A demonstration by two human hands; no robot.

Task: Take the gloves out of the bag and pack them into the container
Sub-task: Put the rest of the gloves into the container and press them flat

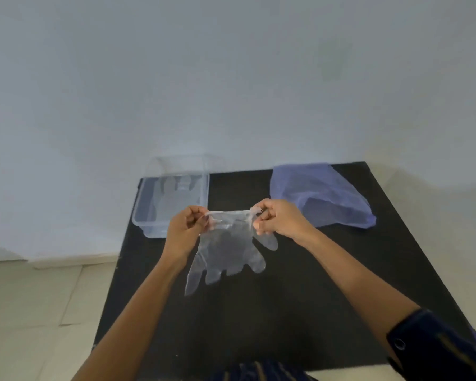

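A clear plastic glove [228, 251] hangs fingers-down above the black table [286, 312], stretched by its cuff between both hands. My left hand [186, 228] pinches the cuff's left corner and my right hand [276, 218] pinches its right corner. The clear plastic container [149, 215] stands at the table's back left, open, with at least one clear glove [176, 196] lying flat inside. A translucent blue bag [322, 196] lies slumped at the back right, its contents not visible.
The table stands against a pale wall. Pale floor tiles [39, 312] show to its left. A dark striped sleeve [437, 347] covers my right upper forearm at the lower right.
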